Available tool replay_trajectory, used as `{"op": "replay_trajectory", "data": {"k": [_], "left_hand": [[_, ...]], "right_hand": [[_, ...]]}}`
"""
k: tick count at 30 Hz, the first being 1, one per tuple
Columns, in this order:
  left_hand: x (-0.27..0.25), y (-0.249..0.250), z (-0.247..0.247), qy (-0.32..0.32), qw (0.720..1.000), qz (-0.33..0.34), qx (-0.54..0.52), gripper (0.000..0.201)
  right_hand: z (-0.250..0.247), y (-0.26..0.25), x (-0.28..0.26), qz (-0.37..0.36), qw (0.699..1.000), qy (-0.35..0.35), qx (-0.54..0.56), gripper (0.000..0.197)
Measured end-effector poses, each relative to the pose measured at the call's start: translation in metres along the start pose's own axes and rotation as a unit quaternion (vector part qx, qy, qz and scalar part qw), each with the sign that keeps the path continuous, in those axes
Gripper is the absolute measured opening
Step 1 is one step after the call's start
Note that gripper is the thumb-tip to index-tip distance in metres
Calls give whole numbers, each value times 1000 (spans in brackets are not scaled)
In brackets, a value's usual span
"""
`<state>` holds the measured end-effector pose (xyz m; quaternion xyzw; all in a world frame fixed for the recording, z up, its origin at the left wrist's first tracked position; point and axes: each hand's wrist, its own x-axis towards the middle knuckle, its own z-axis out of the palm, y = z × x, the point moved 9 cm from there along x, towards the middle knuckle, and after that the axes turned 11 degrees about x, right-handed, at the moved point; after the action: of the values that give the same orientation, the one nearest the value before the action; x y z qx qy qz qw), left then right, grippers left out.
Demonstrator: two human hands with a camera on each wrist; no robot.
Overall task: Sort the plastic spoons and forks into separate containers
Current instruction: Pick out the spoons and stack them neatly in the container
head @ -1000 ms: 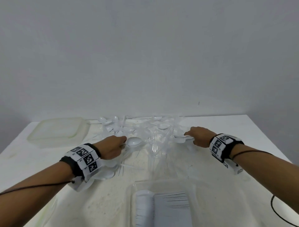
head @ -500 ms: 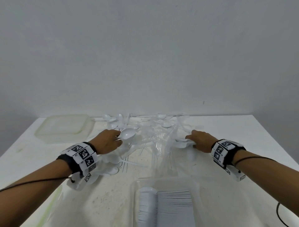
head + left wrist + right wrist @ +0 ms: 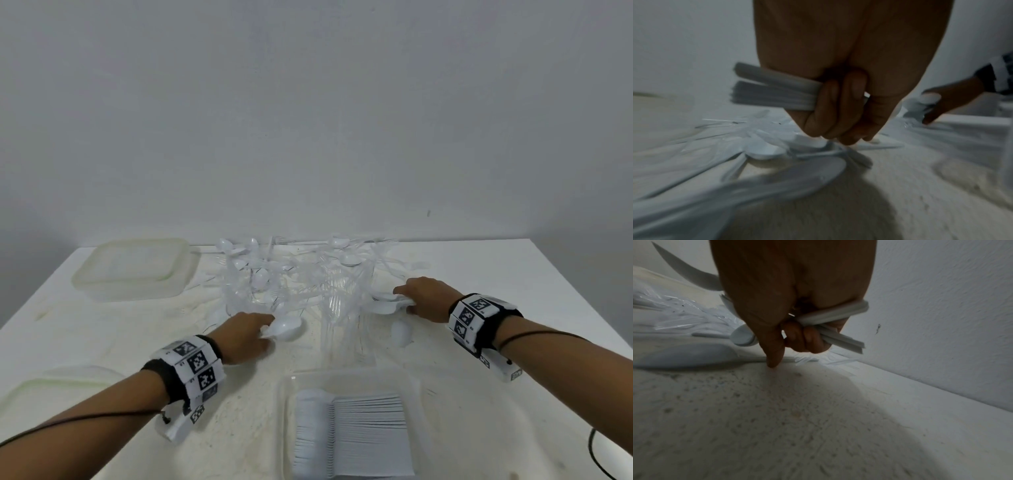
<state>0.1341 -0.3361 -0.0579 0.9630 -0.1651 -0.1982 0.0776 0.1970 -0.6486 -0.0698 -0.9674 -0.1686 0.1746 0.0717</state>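
Head view takes in a speckled white table (image 3: pixel 513 281) set against a plain wall, with a cloudy lidded container (image 3: pixel 133 270) at the far left, a flat translucent lid (image 3: pixel 51 387) at the near left edge, and a dark cable (image 3: pixel 596 455) curling at the near right. Between the hands sprawls a tangled heap of cutlery (image 3: pixel 308 274), white spoons mixed with clear forks, crossing one another so that single pieces are hard to pick out. Nearest the person, a clear tray (image 3: pixel 438 428) holds a neat stack of white spoons (image 3: pixel 352 435) lying side by side, bowls to the left. The left hand (image 3: pixel 245 337) sits at the heap's near left edge; the left wrist view shows its fingers curled round a bundle of white spoon handles (image 3: pixel 772 92). The right hand (image 3: pixel 428 298) is at the heap's right edge, fingers wrapped round a few white spoons (image 3: pixel 830 316), its index finger (image 3: pixel 773 350) pointing down to touch the table.
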Motion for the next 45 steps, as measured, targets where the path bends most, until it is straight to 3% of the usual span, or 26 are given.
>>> {"op": "replay_trajectory", "data": {"k": [5, 9, 16, 21, 23, 26, 31, 34, 38, 41, 45], "left_hand": [[6, 8, 8, 22, 997, -25, 73, 16], [9, 19, 2, 36, 994, 0, 106, 17], [13, 32, -4, 51, 995, -2, 89, 26], [9, 29, -23, 77, 993, -38, 76, 29], [9, 26, -34, 87, 992, -40, 77, 28], [8, 24, -49, 90, 994, -27, 54, 9], [10, 8, -51, 58, 990, -60, -111, 10], [14, 5, -47, 55, 966, -86, -236, 14], [21, 25, -53, 86, 903, -98, -409, 22], [28, 52, -63, 75, 873, -76, -477, 26], [32, 90, -74, 48, 827, -28, -560, 21]], "right_hand": [[1, -1, -8, 0, 1000, 6, 16, 19], [3, 3, -16, 24, 1000, 10, 17, 23], [4, 10, -31, 37, 998, 20, 41, 23], [0, 4, -36, 28, 995, 28, 89, 6], [-5, 2, -35, 39, 991, 31, 124, 29], [-9, 1, -31, 58, 982, 24, 180, 29], [-8, -11, -28, 55, 960, 6, 276, 26], [-12, -22, -28, 55, 922, 9, 383, 23], [-29, -53, -27, 53, 837, 21, 545, 14], [-46, -84, -25, 30, 782, 35, 622, 12], [-56, -122, -23, -1, 684, 47, 728, 13]]}}
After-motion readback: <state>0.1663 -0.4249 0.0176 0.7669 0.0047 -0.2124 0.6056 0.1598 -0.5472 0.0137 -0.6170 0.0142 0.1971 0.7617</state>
